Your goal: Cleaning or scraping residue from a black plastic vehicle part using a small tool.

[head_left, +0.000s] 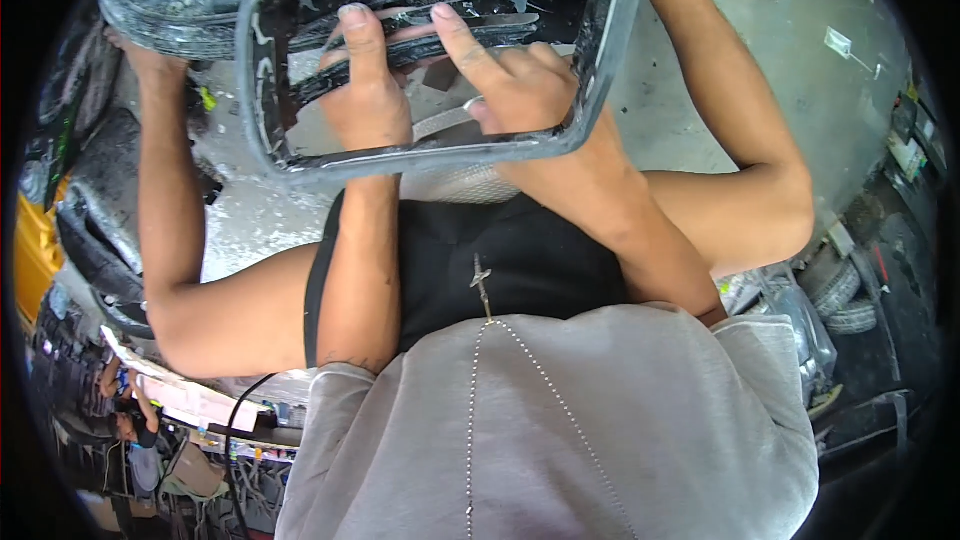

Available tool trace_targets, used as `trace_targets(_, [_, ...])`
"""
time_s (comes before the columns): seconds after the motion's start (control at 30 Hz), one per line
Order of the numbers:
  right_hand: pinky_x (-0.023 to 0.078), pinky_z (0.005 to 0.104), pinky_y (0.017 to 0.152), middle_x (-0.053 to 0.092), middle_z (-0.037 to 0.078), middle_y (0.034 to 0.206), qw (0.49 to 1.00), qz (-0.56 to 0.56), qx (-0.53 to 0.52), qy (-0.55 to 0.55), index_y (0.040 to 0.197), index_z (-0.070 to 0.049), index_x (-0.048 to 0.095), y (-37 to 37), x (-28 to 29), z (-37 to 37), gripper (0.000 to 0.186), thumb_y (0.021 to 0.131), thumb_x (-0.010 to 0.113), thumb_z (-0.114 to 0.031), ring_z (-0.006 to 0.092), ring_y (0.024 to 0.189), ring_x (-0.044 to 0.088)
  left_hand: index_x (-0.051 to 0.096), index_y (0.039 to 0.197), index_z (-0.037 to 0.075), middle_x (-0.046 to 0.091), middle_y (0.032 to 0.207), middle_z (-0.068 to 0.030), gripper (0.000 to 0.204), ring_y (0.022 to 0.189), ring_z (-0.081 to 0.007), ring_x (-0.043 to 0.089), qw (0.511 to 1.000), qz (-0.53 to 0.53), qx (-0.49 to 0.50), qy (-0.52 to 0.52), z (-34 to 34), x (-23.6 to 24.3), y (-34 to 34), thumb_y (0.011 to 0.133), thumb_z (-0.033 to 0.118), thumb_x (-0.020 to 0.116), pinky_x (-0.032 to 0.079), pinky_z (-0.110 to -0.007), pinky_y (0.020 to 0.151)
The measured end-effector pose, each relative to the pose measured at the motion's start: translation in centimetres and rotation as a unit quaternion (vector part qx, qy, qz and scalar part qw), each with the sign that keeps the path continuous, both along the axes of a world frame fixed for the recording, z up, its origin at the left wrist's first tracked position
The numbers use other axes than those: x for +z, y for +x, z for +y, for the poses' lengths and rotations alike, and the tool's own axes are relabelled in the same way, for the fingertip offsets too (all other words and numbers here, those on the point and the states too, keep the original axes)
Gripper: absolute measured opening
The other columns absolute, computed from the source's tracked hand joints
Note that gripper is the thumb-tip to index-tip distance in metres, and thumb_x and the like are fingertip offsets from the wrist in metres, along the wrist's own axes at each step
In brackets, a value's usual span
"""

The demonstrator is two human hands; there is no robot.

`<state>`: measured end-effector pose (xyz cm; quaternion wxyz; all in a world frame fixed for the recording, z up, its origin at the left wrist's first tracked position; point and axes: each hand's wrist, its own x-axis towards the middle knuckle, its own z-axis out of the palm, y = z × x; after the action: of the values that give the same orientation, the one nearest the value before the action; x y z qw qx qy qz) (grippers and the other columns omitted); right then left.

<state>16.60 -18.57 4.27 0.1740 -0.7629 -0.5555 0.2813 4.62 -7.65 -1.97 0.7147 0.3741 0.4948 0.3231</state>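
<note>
A dusty black molded part, apparently plastic, has a rounded grey-edged rectangular frame held over my lap. Its lower bar crosses in front of my wrists, with both hands inside the opening. My left hand is closed around a black strip across the frame, its thumb raised along the near side and its other fingers partly hidden behind. Close by on the right, my right hand stretches its index finger to the strip, the fingertip touching or nearly touching it. Its other fingers are bent and hold nothing visible.
A rounded dusty dark part lies at the upper left by my foot. Grey concrete floor spreads to the right. Tires and clutter line the right edge. At the lower left, a person is near a workbench; a black cable hangs nearby.
</note>
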Motion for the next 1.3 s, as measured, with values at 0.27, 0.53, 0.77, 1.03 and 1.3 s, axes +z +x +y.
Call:
trace_targets(0.27, [0.053, 0.0510, 0.076, 0.069, 0.024, 0.091, 0.995, -0.063, -0.081, -0.004, 0.156, -0.012, 0.043, 2.3, 0.0, -2.3, 0.079, 0.083, 0.071, -0.007, 0.0442, 0.082, 0.067, 0.057, 0.127, -0.001, 0.071, 0.111, -0.0181, 0.050, 0.094, -0.0312, 0.075, 0.998, -0.046, -0.038, 0.021, 0.1, 0.3, 0.7, 0.109, 0.045, 0.048, 0.067, -0.041, 0.071])
trace_targets(0.53, [0.052, 0.0493, 0.085, 0.069, 0.024, 0.099, 0.996, -0.026, -0.053, 0.069, 0.144, -0.008, 0.057, 2.7, 0.7, -2.7, 0.056, 0.089, 0.067, -0.007, 0.0429, 0.095, 0.065, 0.055, 0.125, -0.003, 0.069, 0.110, -0.0194, 0.049, 0.094, -0.0342, 0.075, 0.994, -0.092, -0.030, 0.049, 0.2, 0.2, 0.5, 0.108, 0.042, 0.051, 0.067, -0.044, 0.075])
trace_targets(0.77, [0.053, 0.0448, 0.088, 0.066, 0.022, 0.098, 0.940, 0.179, -0.162, 0.240, 0.121, -0.004, 0.070, 1.5, 0.7, -1.3, 0.030, 0.092, 0.064, -0.006, 0.0395, 0.096, 0.065, 0.058, 0.114, -0.006, 0.069, 0.106, -0.0199, 0.043, 0.085, -0.0349, 0.076, 0.987, -0.016, -0.014, 0.160, 1.1, 6.3, -1.3, 0.107, 0.037, 0.057, 0.067, -0.044, 0.071])
trace_targets(1.03, [0.057, 0.0393, 0.070, 0.072, 0.010, 0.086, 0.937, 0.105, -0.212, 0.258, 0.125, -0.010, 0.072, -0.4, -0.5, 1.2, 0.035, 0.092, 0.066, -0.002, 0.0301, 0.076, 0.070, 0.060, 0.109, -0.009, 0.071, 0.097, -0.0169, 0.045, 0.081, -0.0173, 0.070, 0.917, 0.210, -0.073, 0.331, 0.4, 12.5, -0.2, 0.112, 0.034, 0.048, 0.057, -0.026, 0.076])
trace_targets(1.3, [0.053, 0.0406, 0.065, 0.061, 0.015, 0.078, 0.925, 0.154, -0.217, 0.271, 0.132, -0.003, 0.067, -1.0, 0.5, 0.4, 0.044, 0.089, 0.061, 0.004, 0.0322, 0.068, 0.064, 0.055, 0.100, -0.005, 0.069, 0.089, -0.0154, 0.043, 0.079, -0.0167, 0.066, 0.879, 0.264, 0.004, 0.396, -0.5, 12.7, 2.1, 0.108, 0.038, 0.055, 0.055, -0.027, 0.073])
